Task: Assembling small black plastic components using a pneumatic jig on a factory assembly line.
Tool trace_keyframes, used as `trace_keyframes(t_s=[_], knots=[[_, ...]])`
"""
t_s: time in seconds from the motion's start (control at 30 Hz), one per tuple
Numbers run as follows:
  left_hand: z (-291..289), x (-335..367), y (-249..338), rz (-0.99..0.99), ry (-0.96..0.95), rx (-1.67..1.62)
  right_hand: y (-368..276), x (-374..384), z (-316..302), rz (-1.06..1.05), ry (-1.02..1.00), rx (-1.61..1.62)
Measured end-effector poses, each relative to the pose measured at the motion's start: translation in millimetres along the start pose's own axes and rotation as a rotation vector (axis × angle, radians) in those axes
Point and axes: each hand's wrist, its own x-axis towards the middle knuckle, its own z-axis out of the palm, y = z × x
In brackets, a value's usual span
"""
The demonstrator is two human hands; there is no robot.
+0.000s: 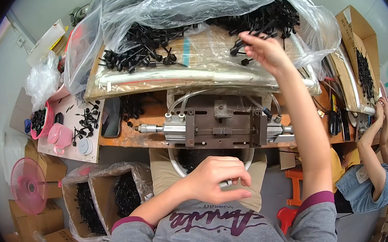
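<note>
My right hand [267, 54] reaches up to the cardboard tray, its fingertips closed on a black plastic part [237, 48] with a thin stem. Behind it lies a heap of similar black parts [271, 19] under clear plastic film. My left hand [217, 178] hovers over my lap, palm down, fingers loosely curled and thumb apart, with nothing visible in it. Just beyond it is a light-rimmed basin [176, 167] of black parts, partly hidden by the hand. Between my hands and the tray stands a dark metal fixture [218, 123] with silver air cylinders at both ends.
A phone [111, 117], loose black parts [88, 121] and a pink cup [60, 136] lie to the left. Film-lined boxes [102, 198] of black parts stand below, near a pink fan [29, 185]. At right, a co-worker [370, 177] works beside another box [360, 49].
</note>
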Motion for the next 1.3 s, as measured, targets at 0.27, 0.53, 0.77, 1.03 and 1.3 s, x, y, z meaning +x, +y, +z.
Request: trace_keyframes(t_s=[0.27, 0.53, 0.77, 1.03, 1.3], knots=[[-11, -4, -9, 0.096, 0.15, -0.068, 11, 3, -7, 0.155, -0.017, -0.231], [-14, -16, -6, 0.007, 0.313, -0.003, 8, -9, -32, 0.044, 0.067, -0.078], [-22, 3, 0, -0.087, 0.497, 0.152, 5, -27, -47, 0.013, 0.027, 0.038], [-39, 47, -14, -0.1, 0.65, 0.404, 8, -79, -19, -0.068, -0.029, 0.118], [-13, 12, 2, -0.18, 0.377, 0.296, 50, -163, 6, 0.225, -0.199, 0.308]])
